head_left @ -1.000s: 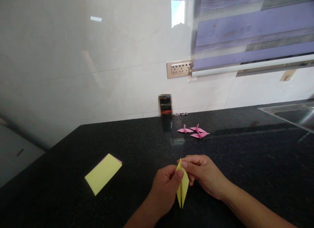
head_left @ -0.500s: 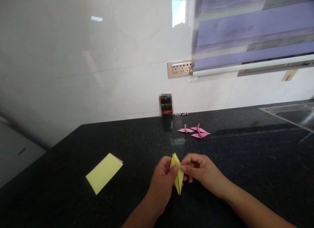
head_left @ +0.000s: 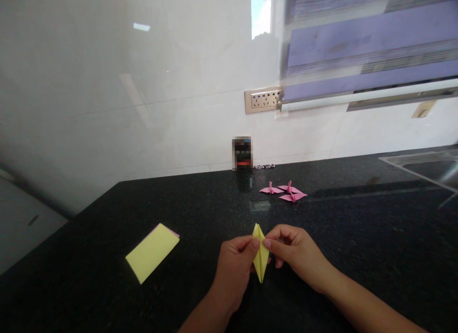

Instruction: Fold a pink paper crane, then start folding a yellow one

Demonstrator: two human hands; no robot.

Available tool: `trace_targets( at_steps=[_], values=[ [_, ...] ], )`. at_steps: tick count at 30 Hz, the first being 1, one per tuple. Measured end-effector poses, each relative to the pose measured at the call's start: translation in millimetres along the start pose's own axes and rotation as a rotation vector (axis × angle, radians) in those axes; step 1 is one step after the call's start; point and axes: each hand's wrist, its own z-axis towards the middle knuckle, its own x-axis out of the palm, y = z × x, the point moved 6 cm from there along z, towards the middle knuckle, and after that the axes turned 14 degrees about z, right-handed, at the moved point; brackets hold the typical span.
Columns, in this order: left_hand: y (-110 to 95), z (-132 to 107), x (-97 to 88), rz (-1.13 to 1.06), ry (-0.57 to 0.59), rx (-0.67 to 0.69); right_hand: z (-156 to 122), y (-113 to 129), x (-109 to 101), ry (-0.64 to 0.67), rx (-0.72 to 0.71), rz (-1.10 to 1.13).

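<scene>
A yellow piece of origami paper [head_left: 261, 261], folded into a narrow diamond with a slit down its middle, is held between both hands above the dark counter. My left hand [head_left: 234, 266] pinches its left edge, thumb lying on the front face. At the upper right edge, my right hand [head_left: 295, 249] grips it between thumb and fingers. The fingertips behind the paper are mostly hidden. Beyond the hands sit three pink paper cranes, the nearest one [head_left: 293, 197] close beside the others. Off to the left lies a stack of yellow paper [head_left: 152, 253] with a pink edge showing beneath.
The black speckled countertop [head_left: 200, 209] meets a pale tiled wall. Against that wall stands a small blurred-out box [head_left: 242, 154] beside a patterned strip [head_left: 265, 166]. A sink edge [head_left: 415, 168] lies at the right. Wall sockets [head_left: 264, 100] are above.
The folded paper's front flaps have come together, so its centre slit now runs straight up the middle. My left thumb and fingers have shifted slightly on it; the right hand stays about where it was.
</scene>
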Motion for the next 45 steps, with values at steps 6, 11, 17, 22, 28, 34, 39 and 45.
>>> trace_targets(
  at_steps=[6, 11, 17, 22, 28, 34, 39, 45],
  values=[
    [4.0, 0.5, -1.6, 0.010, -0.016, -0.013, -1.1, 1.1, 0.4, -0.030, 0.013, 0.019],
    [4.5, 1.2, -0.6, 0.013, -0.007, -0.006, 0.2, 1.2, -0.4, -0.067, 0.016, -0.013],
    [7.0, 2.3, -3.3, 0.084, -0.027, 0.007, -1.8, 1.6, -0.2, -0.134, 0.024, -0.058],
    [5.9, 2.1, -4.4, 0.101, -0.044, 0.018, -3.5, 5.3, 1.7, -0.108, 0.022, -0.048],
    [5.2, 2.0, -3.5, 0.108, -0.042, 0.026, -3.0, 4.4, -0.5, -0.087, 0.032, -0.077],
    [3.3, 0.8, -1.6, 0.132, -0.034, 0.030, -3.1, 4.1, -2.1, -0.135, 0.032, -0.070],
    [-1.4, -1.3, -2.3, 0.128, -0.040, 0.027, -3.2, 5.5, 1.0, -0.109, 0.038, -0.049],
    [-1.5, -1.6, 0.9, 0.088, 0.011, -0.002, -3.0, 7.8, 6.1, -0.032, 0.061, 0.051]
  ],
)
